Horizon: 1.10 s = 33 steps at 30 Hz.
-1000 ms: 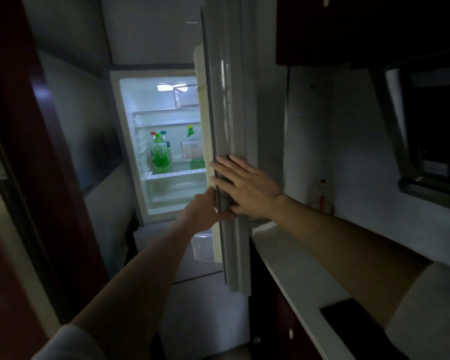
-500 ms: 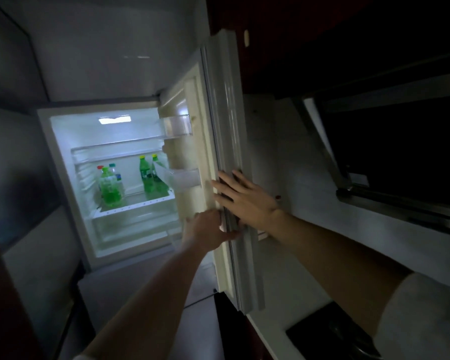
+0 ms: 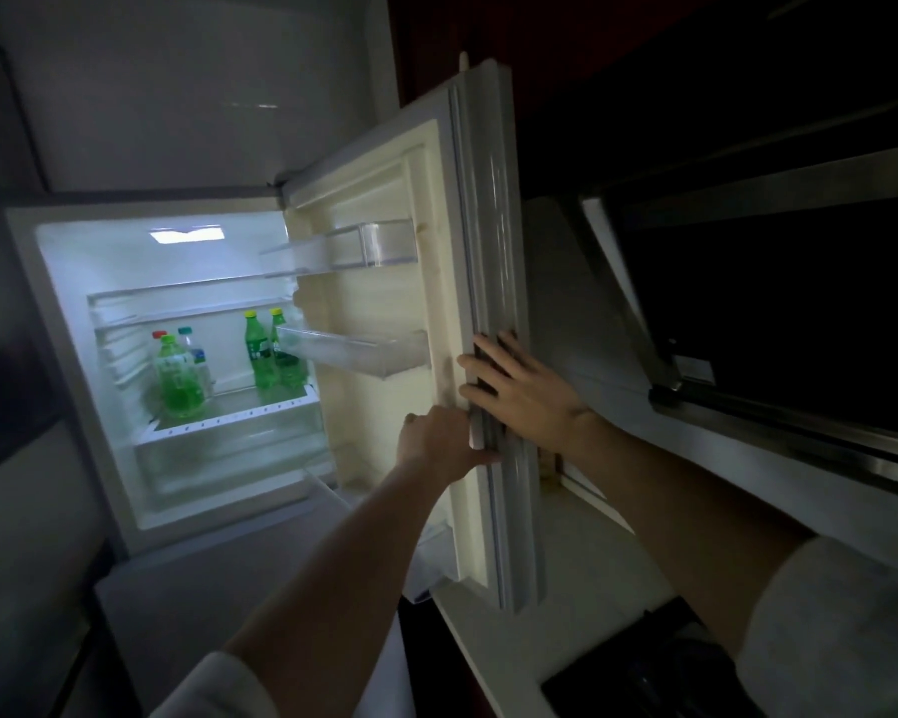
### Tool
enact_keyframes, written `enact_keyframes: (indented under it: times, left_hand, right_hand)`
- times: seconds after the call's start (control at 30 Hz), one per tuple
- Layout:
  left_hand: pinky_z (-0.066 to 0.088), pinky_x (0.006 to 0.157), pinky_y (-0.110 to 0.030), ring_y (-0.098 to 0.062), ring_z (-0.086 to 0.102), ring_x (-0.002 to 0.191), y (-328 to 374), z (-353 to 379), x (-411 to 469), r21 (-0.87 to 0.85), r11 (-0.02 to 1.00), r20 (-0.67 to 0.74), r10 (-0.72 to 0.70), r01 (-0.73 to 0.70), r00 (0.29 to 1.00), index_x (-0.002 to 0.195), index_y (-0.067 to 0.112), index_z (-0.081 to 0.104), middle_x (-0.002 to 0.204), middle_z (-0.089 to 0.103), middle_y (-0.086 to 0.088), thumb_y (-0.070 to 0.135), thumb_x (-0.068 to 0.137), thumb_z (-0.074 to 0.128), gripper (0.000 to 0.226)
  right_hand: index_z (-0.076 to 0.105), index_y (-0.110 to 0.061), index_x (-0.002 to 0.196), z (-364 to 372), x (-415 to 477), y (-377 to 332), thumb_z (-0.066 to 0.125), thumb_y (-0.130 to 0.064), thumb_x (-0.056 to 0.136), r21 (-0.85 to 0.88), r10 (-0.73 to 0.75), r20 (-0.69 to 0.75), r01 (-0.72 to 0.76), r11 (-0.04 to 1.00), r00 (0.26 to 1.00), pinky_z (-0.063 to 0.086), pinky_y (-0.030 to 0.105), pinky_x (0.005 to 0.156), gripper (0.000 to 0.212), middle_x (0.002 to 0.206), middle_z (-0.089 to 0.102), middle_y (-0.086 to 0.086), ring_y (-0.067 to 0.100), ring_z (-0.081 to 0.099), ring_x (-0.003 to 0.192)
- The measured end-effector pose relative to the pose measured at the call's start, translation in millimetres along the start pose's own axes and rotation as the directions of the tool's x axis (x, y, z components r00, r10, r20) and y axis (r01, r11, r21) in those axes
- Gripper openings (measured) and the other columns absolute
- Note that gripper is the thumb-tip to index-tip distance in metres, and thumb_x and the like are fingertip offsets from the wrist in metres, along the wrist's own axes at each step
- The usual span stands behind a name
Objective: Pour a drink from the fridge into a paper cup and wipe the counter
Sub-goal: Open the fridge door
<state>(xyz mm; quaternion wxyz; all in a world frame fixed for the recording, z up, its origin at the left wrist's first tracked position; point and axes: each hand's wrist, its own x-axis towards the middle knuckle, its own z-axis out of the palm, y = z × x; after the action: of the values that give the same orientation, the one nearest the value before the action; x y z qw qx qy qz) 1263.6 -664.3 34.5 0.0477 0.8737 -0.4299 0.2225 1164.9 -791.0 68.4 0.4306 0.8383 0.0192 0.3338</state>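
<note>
Desk: Fridge door (image 3: pixel 379 282) status?

Operator: Swung wide. A second ago it stood nearly edge-on to me and hid half the inside. Now its inner lining faces me and the lit compartment is fully exposed.

Desk: Hands?

Operator: Same places on the door as before. Left hand (image 3: pixel 444 443) has its fingers curled round the door's free edge, low down. Right hand (image 3: pixel 522 393) lies flat on the outer face just above, fingers straight and spread, pressing rather than gripping. The two sit close, with the door edge between them.

Desk: Drink?

Operator: Green bottles (image 3: pixel 177 386) upright on the shelf (image 3: pixel 239 414), one at front left and two at back right, beside the door rack (image 3: pixel 353 352). A red cap and a bluish cap show behind the front one. Nothing touched yet.

Desk: Meaning for the job?

Operator: My read is that the opening step is about finished and the way in looks free. The next move needs one hand off the door, and the left sits nearer the shelf. Counter (image 3: pixel 581 551) runs to the right of the door, pale and dim. No paper cup in view, so I cannot tell where the pour will happen.
</note>
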Motion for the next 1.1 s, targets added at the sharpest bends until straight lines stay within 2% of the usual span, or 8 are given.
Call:
enact_keyframes:
  times: [0.23, 0.4, 0.5, 0.63, 0.77, 0.97, 1.03, 1.1]
  left_hand:
    - [0.055, 0.084, -0.039, -0.024, 0.064, 0.098, 21.7, 15.1, 33.9, -0.082, 0.996, 0.013, 0.016, -0.015, 1.000, 0.116, 0.014, 0.060, 0.106, 0.068, -0.006, 0.069, 0.077, 0.065, 0.067]
    - [0.053, 0.085, -0.039, -0.027, 0.063, 0.102, 39.0, 17.7, 50.9, -0.075, 0.997, 0.014, 0.005, -0.004, 1.000, 0.117, 0.013, 0.059, 0.108, 0.067, -0.008, 0.062, 0.081, 0.067, 0.061]
    - [0.054, 0.087, -0.040, -0.028, 0.064, 0.103, 47.7, 19.0, 56.6, -0.076, 0.997, 0.002, 0.004, -0.004, 1.000, 0.120, 0.013, 0.058, 0.109, 0.067, -0.009, 0.057, 0.083, 0.067, 0.058]
    - [0.054, 0.085, -0.039, -0.025, 0.065, 0.101, 54.1, 21.6, 65.7, -0.094, 0.995, 0.006, -0.035, 0.036, 0.999, 0.119, 0.014, 0.060, 0.109, 0.067, -0.007, 0.059, 0.080, 0.070, 0.061]
    - [0.054, 0.085, -0.038, -0.025, 0.064, 0.104, 55.2, 17.1, 65.1, -0.084, 0.996, 0.011, -0.035, 0.036, 0.999, 0.118, 0.014, 0.059, 0.109, 0.067, -0.007, 0.058, 0.080, 0.071, 0.060]
    - [0.046, 0.094, -0.039, -0.022, 0.064, 0.103, 49.7, 23.4, 50.0, -0.087, 0.996, 0.012, 0.022, -0.021, 1.000, 0.113, 0.020, 0.061, 0.108, 0.069, 0.000, 0.057, 0.090, 0.058, 0.044]
    - [0.042, 0.098, -0.039, -0.020, 0.061, 0.107, 34.9, 23.2, 39.0, -0.060, 0.996, 0.069, 0.072, -0.068, 0.995, 0.110, 0.022, 0.064, 0.110, 0.069, 0.003, 0.055, 0.093, 0.054, 0.038]
    - [0.042, 0.098, -0.036, -0.019, 0.060, 0.109, 7.8, 17.7, 23.9, -0.048, 0.995, 0.115, 0.090, -0.084, 0.989, 0.106, 0.025, 0.064, 0.113, 0.068, 0.005, 0.052, 0.094, 0.054, 0.032]
  right_hand:
    - [0.058, -0.021, 0.124, 24.8, -14.1, 17.1, 0.074, -0.019, 0.076, -0.018, 0.084, 0.024, -0.083, 0.996, 0.996, 0.012, 0.050, 0.113, 0.050, 0.150, 0.039, 0.011, 0.044, 0.024, 0.144]
    - [0.061, -0.022, 0.121, 42.6, -21.1, 32.1, 0.078, -0.020, 0.071, -0.033, 0.084, 0.038, -0.083, 0.996, 0.996, 0.024, 0.048, 0.113, 0.053, 0.147, 0.044, 0.010, 0.042, 0.032, 0.141]
    - [0.060, -0.021, 0.124, 54.1, -24.1, 43.4, 0.081, -0.021, 0.069, -0.021, 0.061, 0.077, -0.060, 0.998, 0.995, 0.025, 0.048, 0.113, 0.059, 0.149, 0.042, 0.011, 0.042, 0.030, 0.142]
    - [0.060, -0.025, 0.125, 58.8, -28.7, 52.0, 0.084, -0.025, 0.065, -0.024, 0.067, 0.091, -0.065, 0.998, 0.994, 0.033, 0.044, 0.109, 0.065, 0.148, 0.045, 0.009, 0.039, 0.034, 0.141]
    - [0.056, -0.025, 0.131, 61.0, -29.8, 56.9, 0.085, -0.028, 0.065, 0.003, 0.047, 0.092, -0.047, 0.999, 0.995, 0.014, 0.045, 0.108, 0.072, 0.152, 0.040, 0.009, 0.038, 0.029, 0.143]
    - [0.058, -0.019, 0.127, 62.0, -29.2, 54.6, 0.088, -0.021, 0.059, 0.110, 0.031, 0.151, -0.048, 0.993, 0.988, 0.016, 0.046, 0.111, 0.074, 0.150, 0.041, 0.013, 0.040, 0.028, 0.142]
    - [0.056, -0.019, 0.130, 59.7, -27.1, 52.5, 0.086, -0.034, 0.063, 0.117, 0.027, 0.195, -0.051, 0.992, 0.980, 0.020, 0.048, 0.113, 0.075, 0.150, 0.040, 0.013, 0.039, 0.028, 0.141]
    - [0.058, -0.018, 0.127, 53.3, -23.5, 49.9, 0.072, -0.061, 0.073, 0.141, -0.006, 0.189, -0.021, 0.990, 0.982, 0.034, 0.049, 0.109, 0.071, 0.143, 0.045, 0.014, 0.035, 0.036, 0.132]
